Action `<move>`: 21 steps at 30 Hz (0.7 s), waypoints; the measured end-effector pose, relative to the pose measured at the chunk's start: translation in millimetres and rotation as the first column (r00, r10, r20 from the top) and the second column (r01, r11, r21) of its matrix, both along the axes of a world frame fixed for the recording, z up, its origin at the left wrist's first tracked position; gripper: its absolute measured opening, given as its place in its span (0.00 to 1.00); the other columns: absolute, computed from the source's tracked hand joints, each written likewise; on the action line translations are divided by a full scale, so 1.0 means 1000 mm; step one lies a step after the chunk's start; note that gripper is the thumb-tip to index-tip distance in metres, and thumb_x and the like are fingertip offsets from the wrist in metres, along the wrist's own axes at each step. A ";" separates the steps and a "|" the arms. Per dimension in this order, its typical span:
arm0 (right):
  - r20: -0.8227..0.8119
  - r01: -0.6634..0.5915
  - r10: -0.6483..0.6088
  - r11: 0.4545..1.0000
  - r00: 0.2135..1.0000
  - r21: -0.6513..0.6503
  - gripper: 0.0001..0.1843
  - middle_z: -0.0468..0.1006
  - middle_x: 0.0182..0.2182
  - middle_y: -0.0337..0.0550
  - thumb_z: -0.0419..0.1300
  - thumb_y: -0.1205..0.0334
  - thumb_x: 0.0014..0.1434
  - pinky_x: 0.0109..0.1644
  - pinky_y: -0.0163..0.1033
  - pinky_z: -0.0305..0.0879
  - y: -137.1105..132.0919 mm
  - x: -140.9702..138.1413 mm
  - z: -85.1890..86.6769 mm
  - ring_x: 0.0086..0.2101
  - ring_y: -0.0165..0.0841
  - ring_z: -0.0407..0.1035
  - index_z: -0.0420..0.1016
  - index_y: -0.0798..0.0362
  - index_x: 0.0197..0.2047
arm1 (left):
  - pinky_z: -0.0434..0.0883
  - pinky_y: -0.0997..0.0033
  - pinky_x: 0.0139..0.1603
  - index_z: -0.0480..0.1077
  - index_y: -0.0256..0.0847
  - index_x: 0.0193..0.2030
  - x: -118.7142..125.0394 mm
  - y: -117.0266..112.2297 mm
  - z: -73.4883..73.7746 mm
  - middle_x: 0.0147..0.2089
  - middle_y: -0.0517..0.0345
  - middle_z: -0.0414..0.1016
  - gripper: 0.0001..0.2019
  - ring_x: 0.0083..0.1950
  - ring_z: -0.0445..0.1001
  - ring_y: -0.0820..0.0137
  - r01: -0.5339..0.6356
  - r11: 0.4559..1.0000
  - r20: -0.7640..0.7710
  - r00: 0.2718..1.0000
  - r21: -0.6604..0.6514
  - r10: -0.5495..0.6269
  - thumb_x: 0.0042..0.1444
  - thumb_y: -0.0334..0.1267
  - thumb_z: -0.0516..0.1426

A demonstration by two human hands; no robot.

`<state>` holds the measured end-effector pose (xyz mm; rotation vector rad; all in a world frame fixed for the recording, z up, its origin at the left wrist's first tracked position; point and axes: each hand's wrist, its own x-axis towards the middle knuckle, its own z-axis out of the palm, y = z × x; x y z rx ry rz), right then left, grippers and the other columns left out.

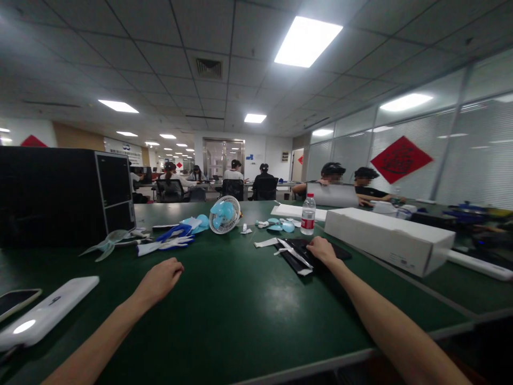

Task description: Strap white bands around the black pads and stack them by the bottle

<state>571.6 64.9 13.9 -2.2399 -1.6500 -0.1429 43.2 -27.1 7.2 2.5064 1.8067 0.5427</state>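
Note:
My left hand point(160, 279) rests low over the green table with its fingers curled in, and nothing shows in it. On the right, my right hand point(323, 250) is curled at a black flat thing point(339, 251); whether the fingers grip it is hidden. Beside that hand lies a black strip-like packet point(293, 258) with a white, partly torn-looking strip point(294, 251) across it. A water bottle point(308, 215) with a red cap stands just behind my right hand. Farther back, a small white fan point(225, 215) with light-blue blades leans on the table.
Blue and white gloves point(170, 240) and loose blue fan blades point(107, 245) lie at the left, before a black computer case point(48, 198). A long white box point(388, 238) stands at the right. A white power bank point(50, 310) and a phone point(18, 302) lie near left. Several people sit beyond.

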 end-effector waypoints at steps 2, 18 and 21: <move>-0.002 0.002 -0.002 1.000 1.000 -0.004 0.12 0.79 0.39 0.56 0.57 0.60 0.54 0.40 0.38 0.64 0.000 0.000 -0.002 0.41 0.43 0.73 0.80 0.56 0.36 | 0.68 0.65 0.47 0.73 0.42 0.40 0.002 -0.002 0.002 0.44 0.52 0.73 0.15 0.45 0.72 0.64 -0.007 1.000 -0.017 1.000 0.012 0.007 0.57 0.41 0.47; -0.278 -0.150 0.068 0.946 0.958 -0.286 0.24 0.79 0.25 0.54 0.54 0.48 0.57 0.28 0.36 0.66 -0.056 -0.019 0.019 0.25 0.36 0.73 0.72 0.57 0.19 | 0.69 0.64 0.46 0.73 0.41 0.42 0.007 -0.007 0.006 0.45 0.52 0.73 0.16 0.45 0.73 0.64 -0.003 1.000 -0.013 1.000 0.001 0.003 0.57 0.42 0.46; -0.309 -0.163 0.062 0.937 0.949 -0.310 0.22 0.78 0.25 0.54 0.57 0.49 0.55 0.26 0.35 0.66 -0.062 -0.029 0.014 0.23 0.35 0.72 0.70 0.58 0.18 | 0.69 0.64 0.46 0.73 0.41 0.40 0.007 -0.007 0.006 0.44 0.52 0.73 0.15 0.45 0.73 0.64 -0.001 1.000 -0.017 1.000 0.011 0.001 0.57 0.41 0.47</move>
